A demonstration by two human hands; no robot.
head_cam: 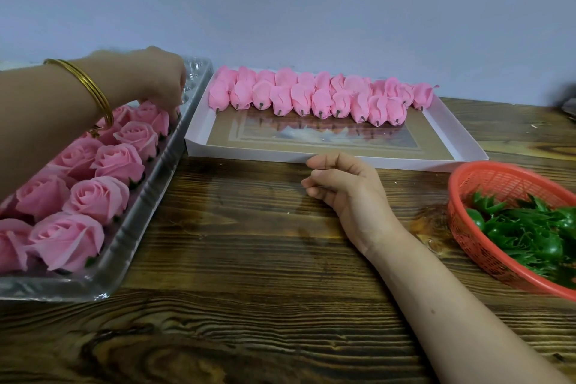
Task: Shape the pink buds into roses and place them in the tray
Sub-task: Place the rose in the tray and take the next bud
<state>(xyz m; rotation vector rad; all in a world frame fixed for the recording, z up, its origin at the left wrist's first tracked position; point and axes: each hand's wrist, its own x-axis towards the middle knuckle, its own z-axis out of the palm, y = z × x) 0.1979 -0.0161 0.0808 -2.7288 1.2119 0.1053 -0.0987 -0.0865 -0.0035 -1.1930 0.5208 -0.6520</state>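
Note:
A clear plastic tray lies at the left with several finished pink roses in rows. My left hand, gold bangles on its wrist, reaches over the tray's far end. Its fingers curl down around the top of a pink rose that sits in the tray. Several unshaped pink buds lie in rows at the back of a shallow white box. My right hand rests on the wooden table in front of that box, its fingers loosely curled around nothing.
A red plastic basket of green leaf pieces stands at the right edge. The wooden table runs back to a plain wall. The white box has a picture on its floor.

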